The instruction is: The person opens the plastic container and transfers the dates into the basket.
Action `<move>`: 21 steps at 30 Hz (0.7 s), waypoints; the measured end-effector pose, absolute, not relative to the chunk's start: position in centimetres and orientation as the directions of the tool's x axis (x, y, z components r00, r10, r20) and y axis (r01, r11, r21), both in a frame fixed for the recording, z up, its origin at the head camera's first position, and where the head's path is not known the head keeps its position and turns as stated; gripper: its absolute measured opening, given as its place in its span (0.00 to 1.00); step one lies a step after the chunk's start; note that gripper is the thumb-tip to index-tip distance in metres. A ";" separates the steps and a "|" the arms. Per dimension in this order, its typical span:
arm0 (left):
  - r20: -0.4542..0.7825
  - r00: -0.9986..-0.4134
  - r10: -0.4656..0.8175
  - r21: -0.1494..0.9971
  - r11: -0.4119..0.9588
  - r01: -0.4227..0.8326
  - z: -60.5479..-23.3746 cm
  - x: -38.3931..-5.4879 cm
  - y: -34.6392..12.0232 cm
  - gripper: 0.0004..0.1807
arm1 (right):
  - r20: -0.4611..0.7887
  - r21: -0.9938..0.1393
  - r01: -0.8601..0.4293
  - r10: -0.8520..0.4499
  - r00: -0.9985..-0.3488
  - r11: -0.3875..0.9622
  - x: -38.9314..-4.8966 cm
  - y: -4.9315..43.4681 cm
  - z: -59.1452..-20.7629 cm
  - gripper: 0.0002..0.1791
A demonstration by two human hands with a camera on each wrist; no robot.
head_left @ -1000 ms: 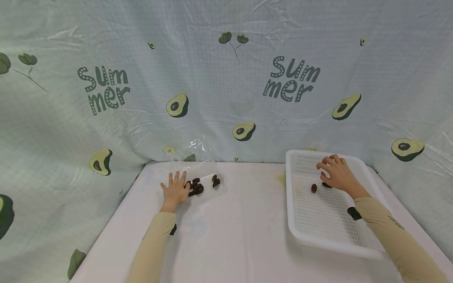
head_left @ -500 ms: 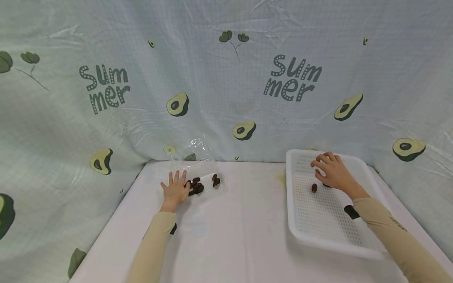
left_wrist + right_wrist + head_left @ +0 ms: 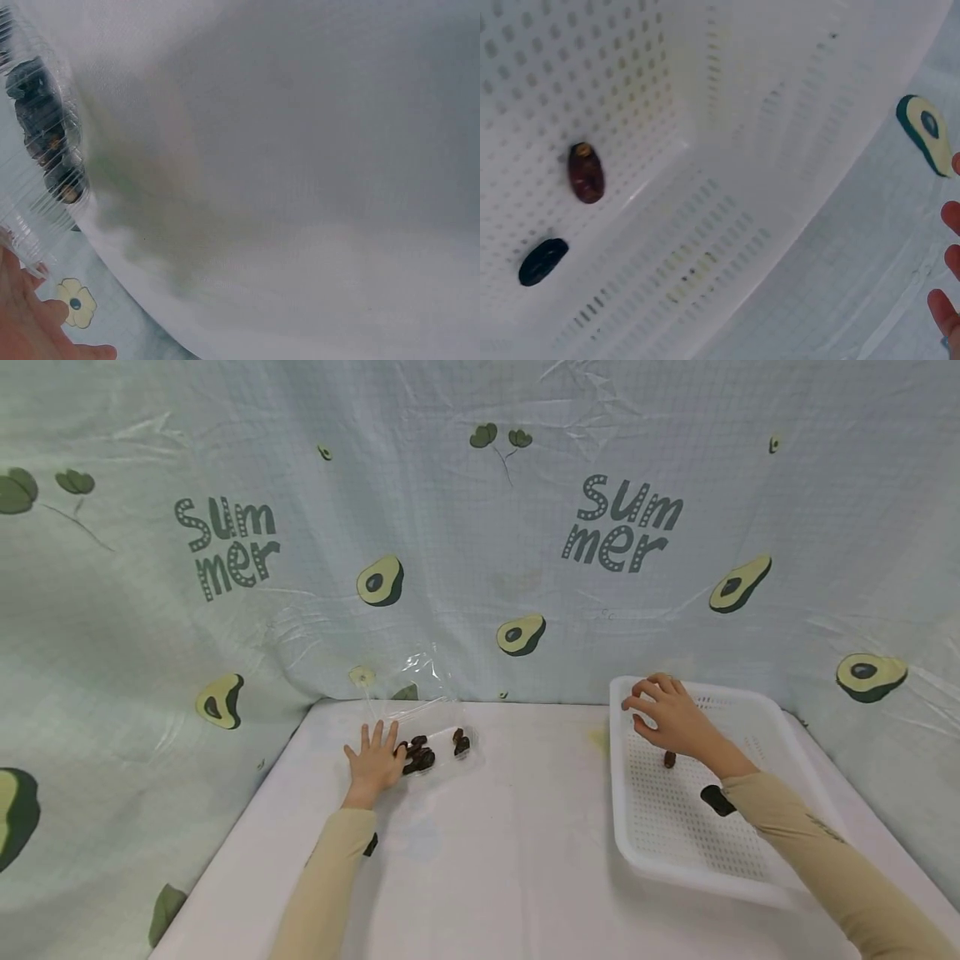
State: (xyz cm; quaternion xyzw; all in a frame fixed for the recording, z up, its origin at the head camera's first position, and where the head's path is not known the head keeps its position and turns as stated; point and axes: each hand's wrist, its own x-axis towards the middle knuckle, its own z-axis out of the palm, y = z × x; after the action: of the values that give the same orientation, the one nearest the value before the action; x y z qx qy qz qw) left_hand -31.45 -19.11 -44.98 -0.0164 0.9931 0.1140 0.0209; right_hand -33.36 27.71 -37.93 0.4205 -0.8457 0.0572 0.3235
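Observation:
In the head view my left hand [image 3: 375, 767] rests with spread fingers at the left side of a clear plastic box [image 3: 467, 762]. Several dark brown dates [image 3: 420, 760] lie inside the box, partly hidden by that hand. Over the far left part of a white perforated basket [image 3: 625, 852] hovers my right hand [image 3: 675, 718], its fingers loosely bent with nothing seen in them. A reddish-brown date [image 3: 586, 174] and a blackish date [image 3: 544, 262] lie on the basket floor in the right wrist view. The head view shows just one of them below the hand.
The box's clear lid [image 3: 420, 681] stands raised at the back, against a curtain [image 3: 450, 510] printed with avocados. White cloth [image 3: 517, 827] covers the table between box and basket. The basket's raised walls surround its dates.
My right hand has moved left across the basket, away from the blackish date toward the left wall. My left hand has stayed at the box.

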 end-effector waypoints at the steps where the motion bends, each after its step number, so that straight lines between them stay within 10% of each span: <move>1: -0.046 -0.999 -0.026 0.229 0.973 -0.036 -45.1 -31.5 -19.1 0.30 | 0.596 0.178 -0.756 -0.680 -0.427 0.630 -33.4 27.1 -37.7 0.10; 21: -0.039 -0.999 -0.027 0.235 0.971 -0.035 -45.1 -31.7 -19.5 0.30 | 0.547 0.166 -0.829 -0.750 -0.373 0.534 -36.4 15.9 -36.0 0.07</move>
State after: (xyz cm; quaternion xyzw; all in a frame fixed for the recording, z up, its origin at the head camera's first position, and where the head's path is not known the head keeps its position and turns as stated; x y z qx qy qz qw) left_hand -31.69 -19.52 -45.08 -0.0157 0.9927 0.1185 0.0179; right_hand -36.43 15.92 -35.97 0.4779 -0.8258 0.0683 0.2915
